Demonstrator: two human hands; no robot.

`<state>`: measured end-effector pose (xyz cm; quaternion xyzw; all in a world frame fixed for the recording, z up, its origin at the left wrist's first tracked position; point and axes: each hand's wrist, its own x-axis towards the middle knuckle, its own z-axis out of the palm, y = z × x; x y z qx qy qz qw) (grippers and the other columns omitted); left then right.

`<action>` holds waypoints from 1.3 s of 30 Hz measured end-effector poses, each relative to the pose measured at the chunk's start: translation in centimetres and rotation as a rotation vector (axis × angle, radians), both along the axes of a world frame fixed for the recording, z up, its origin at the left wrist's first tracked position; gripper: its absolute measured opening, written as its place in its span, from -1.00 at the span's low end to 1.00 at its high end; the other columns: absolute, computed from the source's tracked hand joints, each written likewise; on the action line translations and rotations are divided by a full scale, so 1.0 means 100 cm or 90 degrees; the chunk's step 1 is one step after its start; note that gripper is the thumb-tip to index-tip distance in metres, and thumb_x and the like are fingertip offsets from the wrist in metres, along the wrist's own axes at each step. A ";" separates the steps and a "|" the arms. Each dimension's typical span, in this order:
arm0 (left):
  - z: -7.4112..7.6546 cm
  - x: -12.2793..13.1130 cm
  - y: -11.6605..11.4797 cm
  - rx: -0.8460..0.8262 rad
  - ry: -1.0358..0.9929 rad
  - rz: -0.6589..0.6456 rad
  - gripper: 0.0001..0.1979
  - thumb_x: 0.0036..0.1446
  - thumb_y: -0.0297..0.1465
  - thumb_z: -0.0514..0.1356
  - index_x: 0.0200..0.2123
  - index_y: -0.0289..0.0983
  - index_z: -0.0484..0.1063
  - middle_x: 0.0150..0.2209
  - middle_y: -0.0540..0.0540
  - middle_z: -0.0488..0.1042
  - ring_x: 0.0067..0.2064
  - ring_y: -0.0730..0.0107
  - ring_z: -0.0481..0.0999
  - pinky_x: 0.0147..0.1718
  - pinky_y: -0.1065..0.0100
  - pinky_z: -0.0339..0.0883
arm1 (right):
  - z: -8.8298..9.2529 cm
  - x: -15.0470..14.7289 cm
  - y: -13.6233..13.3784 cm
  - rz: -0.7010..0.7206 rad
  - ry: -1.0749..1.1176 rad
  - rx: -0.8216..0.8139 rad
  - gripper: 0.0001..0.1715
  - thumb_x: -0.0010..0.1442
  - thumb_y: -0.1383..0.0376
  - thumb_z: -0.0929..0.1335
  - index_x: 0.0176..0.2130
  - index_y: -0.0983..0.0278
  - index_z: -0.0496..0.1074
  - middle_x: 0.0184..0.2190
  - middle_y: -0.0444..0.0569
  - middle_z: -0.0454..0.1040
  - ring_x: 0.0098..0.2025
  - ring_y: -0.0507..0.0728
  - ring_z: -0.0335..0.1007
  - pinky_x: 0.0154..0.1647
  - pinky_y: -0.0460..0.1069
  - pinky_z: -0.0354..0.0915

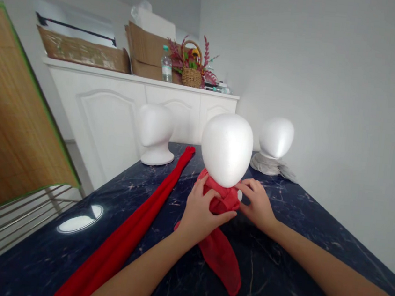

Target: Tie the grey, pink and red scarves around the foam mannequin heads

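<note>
A white mannequin head [227, 146] stands upright in the middle, with a sheer coral-red scarf [229, 199] wrapped around its neck and knotted in front. One tail of that scarf hangs down and lies on the table. From the left, my left hand [199, 214] grips the wrapped scarf, its fingers curled on the fabric and its thumb below the knot. On the other side, my right hand [258, 205] pinches the scarf's edge under the chin with its fingertips. Part of the neck and base is hidden behind the hands and cloth.
A long bright red scarf [132, 235] lies along the dark marbled table [276, 274] to the left. Behind stand a bare mannequin head [157, 132] and another head [276, 137] with a grey scarf [265, 165]. A white cabinet [109, 110] holds boxes, a bottle and a flower basket.
</note>
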<state>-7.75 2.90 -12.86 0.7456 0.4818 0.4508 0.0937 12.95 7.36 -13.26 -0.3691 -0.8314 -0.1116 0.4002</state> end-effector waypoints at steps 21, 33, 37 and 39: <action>0.028 -0.069 0.029 -0.164 -0.443 0.029 -0.89 -0.11 -0.35 0.07 -0.56 -0.27 0.31 -0.59 0.07 0.25 -0.52 0.49 0.20 -0.51 0.46 0.10 | 0.005 0.064 0.040 0.019 0.088 -0.146 -0.81 0.21 0.22 0.29 -0.19 0.18 0.45 -0.02 0.09 0.47 0.04 0.34 0.39 -0.08 0.21 0.42; 0.018 -0.091 0.039 -0.090 -0.420 0.165 -0.65 -0.27 -0.53 0.12 -0.30 -0.20 0.39 -0.18 -0.08 0.47 -0.02 0.13 0.44 0.00 0.18 0.32 | 0.002 0.078 0.050 0.030 0.011 -0.179 -0.66 0.01 0.32 0.31 -0.19 0.19 0.54 -0.01 0.07 0.50 0.10 0.37 0.38 0.21 0.32 0.20; 0.021 -0.074 0.026 0.064 -0.179 0.128 -0.71 -0.03 -0.48 0.10 -0.19 -0.20 0.43 -0.05 -0.10 0.49 0.09 0.09 0.38 0.16 0.08 0.20 | 0.014 0.053 0.029 0.081 0.009 -0.151 -0.66 0.21 0.11 0.35 -0.04 0.15 0.50 0.00 0.03 0.49 0.08 0.34 0.34 0.17 0.27 0.18; 0.021 -0.059 0.021 0.086 -0.102 0.059 -0.71 0.05 -0.45 0.07 -0.13 -0.23 0.42 -0.03 -0.12 0.50 0.07 0.14 0.41 0.16 0.11 0.23 | 0.016 0.039 0.019 0.103 -0.037 -0.146 -0.53 0.15 0.03 0.42 0.01 0.17 0.47 -0.08 0.04 0.50 0.00 0.34 0.34 0.08 0.22 0.22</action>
